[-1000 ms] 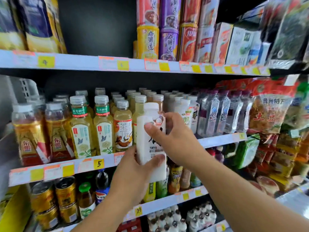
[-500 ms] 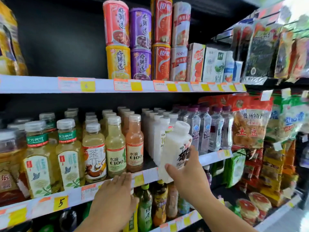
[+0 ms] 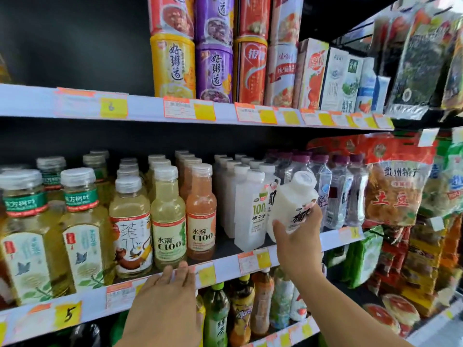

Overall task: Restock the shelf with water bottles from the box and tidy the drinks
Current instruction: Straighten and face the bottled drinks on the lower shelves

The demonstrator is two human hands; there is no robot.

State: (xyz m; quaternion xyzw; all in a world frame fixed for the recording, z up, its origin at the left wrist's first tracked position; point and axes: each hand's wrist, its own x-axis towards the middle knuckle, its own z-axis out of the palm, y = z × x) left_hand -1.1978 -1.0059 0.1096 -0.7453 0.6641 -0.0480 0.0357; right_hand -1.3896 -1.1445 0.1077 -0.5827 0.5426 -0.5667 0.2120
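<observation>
One white bottle (image 3: 292, 206), black lettering, tilted in the closed right hand (image 3: 299, 231) at the shelf (image 3: 225, 269) edge, leaned further than before; left hand (image 3: 165, 306) flat, empty.

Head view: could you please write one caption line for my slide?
Right hand tilts a white bottle toward the white row on the drinks shelf; left hand rests at its edge.
</observation>
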